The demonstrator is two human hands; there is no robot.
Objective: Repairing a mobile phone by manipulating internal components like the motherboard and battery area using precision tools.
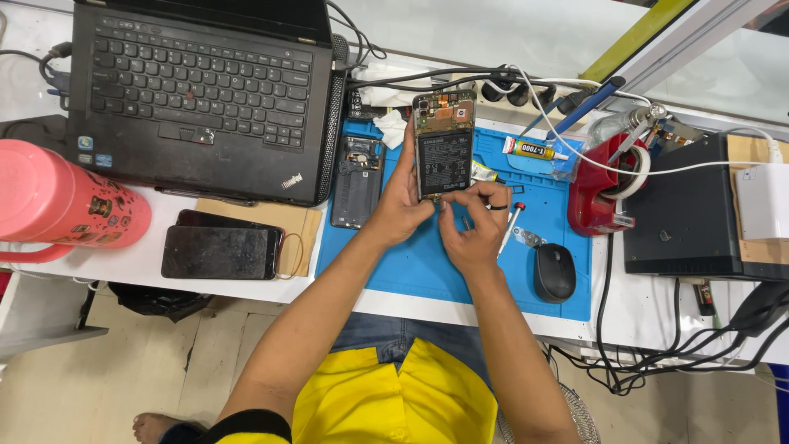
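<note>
My left hand (400,201) grips the left edge of an opened smartphone (444,144), which shows its battery and circuit board with the back cover off. My right hand (475,226), with a dark ring on one finger, pinches at the phone's bottom edge. The phone is held just above a blue work mat (427,263). A dark phone back cover (357,181) lies on the mat to the left of my left hand. A red-handled screwdriver (511,222) rests on the mat right of my right hand.
A black laptop (201,90) sits at the back left, with a pink jug (62,201) and a dark phone on cardboard (220,251) in front. A black mouse (555,271), glue tube (532,150), red tool stand (598,189), black box (699,214) and cables lie to the right.
</note>
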